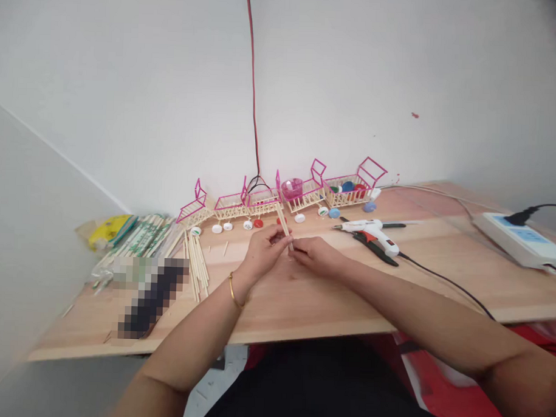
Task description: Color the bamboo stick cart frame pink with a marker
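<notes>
Close together over the middle of the table (pixel 329 307), my two hands are at a pair of pale wooden sticks (pixel 282 219) that look like chopsticks. My left hand (pixel 264 252), with a gold bracelet at its wrist, pinches the sticks with the thumb across them. Their upper ends point up and away from me. At their lower end my right hand (pixel 319 256) has its fingers closed; what its fingertips grip is partly hidden. Just beyond the hands stand several small stick-built carts with pink rims, one a cart (pixel 303 197) holding a pink round thing.
A white glue gun (pixel 371 230) lies on the right near black-handled pliers (pixel 377 248), its cord running forward. Further right is a power strip (pixel 516 238). Loose sticks (pixel 194 263), packaged sticks (pixel 152 234) and a yellow bag (pixel 113 230) lie left. Bottle caps (pixel 334 213) sit by the carts.
</notes>
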Demonstrator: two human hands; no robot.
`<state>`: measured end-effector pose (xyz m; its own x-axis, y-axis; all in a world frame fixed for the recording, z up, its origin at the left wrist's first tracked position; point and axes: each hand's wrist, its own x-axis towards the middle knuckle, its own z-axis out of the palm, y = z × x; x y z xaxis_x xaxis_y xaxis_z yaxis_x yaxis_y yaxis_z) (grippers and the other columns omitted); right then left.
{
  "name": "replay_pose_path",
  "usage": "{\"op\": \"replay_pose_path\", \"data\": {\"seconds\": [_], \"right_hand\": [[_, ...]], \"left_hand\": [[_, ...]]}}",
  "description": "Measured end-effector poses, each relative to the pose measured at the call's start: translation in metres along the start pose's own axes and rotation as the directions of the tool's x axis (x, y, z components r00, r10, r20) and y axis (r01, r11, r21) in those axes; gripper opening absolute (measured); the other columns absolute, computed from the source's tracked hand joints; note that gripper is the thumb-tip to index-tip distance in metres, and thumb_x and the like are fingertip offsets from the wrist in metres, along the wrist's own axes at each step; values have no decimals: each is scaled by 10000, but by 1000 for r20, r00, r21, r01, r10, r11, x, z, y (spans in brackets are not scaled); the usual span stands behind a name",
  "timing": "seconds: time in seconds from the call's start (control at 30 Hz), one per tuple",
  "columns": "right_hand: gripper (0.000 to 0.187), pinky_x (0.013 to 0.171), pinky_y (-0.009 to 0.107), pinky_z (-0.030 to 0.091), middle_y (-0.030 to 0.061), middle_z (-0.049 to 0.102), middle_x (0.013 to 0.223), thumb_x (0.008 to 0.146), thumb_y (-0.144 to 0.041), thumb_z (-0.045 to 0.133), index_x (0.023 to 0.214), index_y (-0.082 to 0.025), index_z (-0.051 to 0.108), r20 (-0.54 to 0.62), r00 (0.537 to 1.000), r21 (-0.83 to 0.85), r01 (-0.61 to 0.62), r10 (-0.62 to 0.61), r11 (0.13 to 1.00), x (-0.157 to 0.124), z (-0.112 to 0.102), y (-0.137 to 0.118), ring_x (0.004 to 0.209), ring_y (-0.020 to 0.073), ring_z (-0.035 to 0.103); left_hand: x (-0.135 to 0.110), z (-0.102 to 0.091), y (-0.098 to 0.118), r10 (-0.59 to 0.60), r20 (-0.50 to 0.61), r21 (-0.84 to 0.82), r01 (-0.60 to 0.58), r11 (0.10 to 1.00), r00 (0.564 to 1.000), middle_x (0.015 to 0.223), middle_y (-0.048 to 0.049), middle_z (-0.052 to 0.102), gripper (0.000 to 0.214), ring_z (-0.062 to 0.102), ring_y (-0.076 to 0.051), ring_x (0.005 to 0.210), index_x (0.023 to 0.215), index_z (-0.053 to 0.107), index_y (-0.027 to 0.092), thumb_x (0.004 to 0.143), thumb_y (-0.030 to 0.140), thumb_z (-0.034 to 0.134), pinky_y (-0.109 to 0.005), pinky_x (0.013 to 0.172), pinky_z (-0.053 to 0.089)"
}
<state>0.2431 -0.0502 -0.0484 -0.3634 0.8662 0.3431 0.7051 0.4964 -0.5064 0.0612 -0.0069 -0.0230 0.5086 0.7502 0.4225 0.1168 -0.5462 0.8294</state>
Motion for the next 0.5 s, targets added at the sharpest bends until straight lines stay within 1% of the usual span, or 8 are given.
{"op": "replay_pose_path", "data": {"seconds": [0.07, 0.13, 0.23, 0.37, 0.5], "right_hand": [[227, 630, 249, 363, 55, 683, 722, 932, -239, 532, 719, -177, 585, 14, 1000, -20, 4, -3, 1000, 1, 6, 2, 648, 157, 573], [229, 624, 247, 358, 54, 683, 721, 932, -235, 533, 716, -179, 583, 0, 1000, -16, 9, -9, 1000, 1, 9, 3, 643, 154, 571], [244, 612, 247, 355, 47, 673, 698, 926, -239, 540, 690, -185, 567, -36, 999, -8, -9, 8, 1000, -3, 10, 3, 624, 151, 561], [257, 608, 249, 363, 34, 646, 657, 925, -250, 531, 675, -191, 546, -53, 998, 21, -41, 42, 999, -4, 9, 1, 597, 147, 542], [233, 603, 251, 367, 30, 642, 659, 907, -256, 535, 683, -193, 543, -52, 997, 70, -47, 51, 996, -3, 9, -2, 602, 148, 545]], "left_hand": [[0, -1, -3, 14, 0, 11, -14, 1000, 1000, 797, -33, 708, 123, 640, -146, 751, 854, 712, 169, 816, 277, 666, -271, 741, 503], [0, 0, -6, 7, 1, -39, -7, 999, 1000, 798, -34, 712, 139, 643, -151, 749, 854, 726, 169, 814, 293, 676, -273, 738, 504], [0, 4, -9, 5, 0, -135, -5, 991, 1000, 839, -38, 719, 165, 644, -155, 769, 881, 745, 176, 810, 312, 685, -275, 748, 503], [-2, 6, -7, 13, 4, -173, -12, 985, 1000, 852, -39, 721, 185, 643, -158, 800, 888, 766, 187, 835, 334, 666, -282, 787, 500], [-4, 10, -8, -53, -12, -249, 48, 967, 999, 891, -54, 739, 244, 652, -168, 830, 922, 777, 182, 833, 387, 678, -292, 800, 505]]}}
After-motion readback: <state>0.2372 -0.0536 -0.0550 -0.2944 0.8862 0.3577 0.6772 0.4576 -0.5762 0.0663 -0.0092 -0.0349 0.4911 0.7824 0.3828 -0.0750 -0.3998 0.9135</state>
